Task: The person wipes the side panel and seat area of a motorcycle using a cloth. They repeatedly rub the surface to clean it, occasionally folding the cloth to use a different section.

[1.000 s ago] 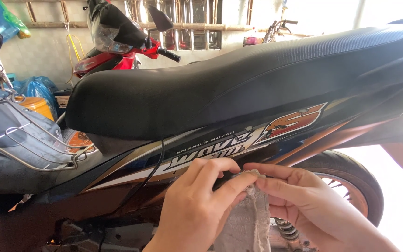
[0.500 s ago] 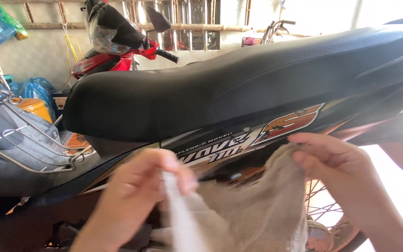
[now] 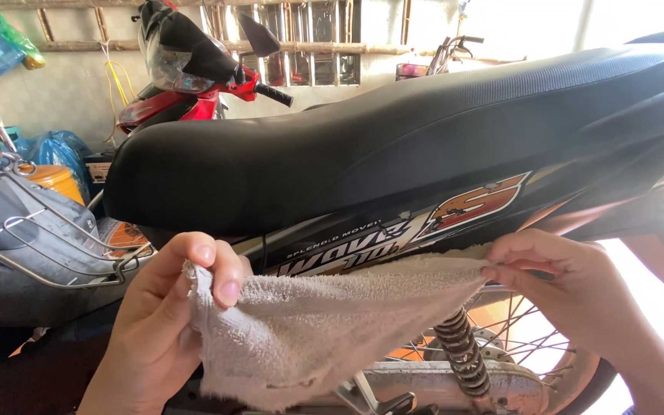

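Note:
My left hand [image 3: 164,323] pinches one corner of a worn grey towel rag [image 3: 324,330], and my right hand [image 3: 559,288] pinches the opposite corner. The rag is stretched out flat between them, just below the side panel [image 3: 424,223] of a black motorbike with orange and white graphics. The long black seat [image 3: 393,146] runs across the view above my hands. Behind the rag I see the rear shock spring [image 3: 463,353] and the spoked rear wheel [image 3: 524,346].
A wire front basket [image 3: 48,246] sticks out at the left. A red motorbike [image 3: 194,84] is parked behind the seat, with a bicycle handlebar [image 3: 455,46] further back. Blue plastic bags [image 3: 55,150] and an orange container [image 3: 55,180] sit by the wall.
The rag was bunched between both hands close together a second ago. My hands have since pulled apart, left going left and right going right, spreading the rag wide open.

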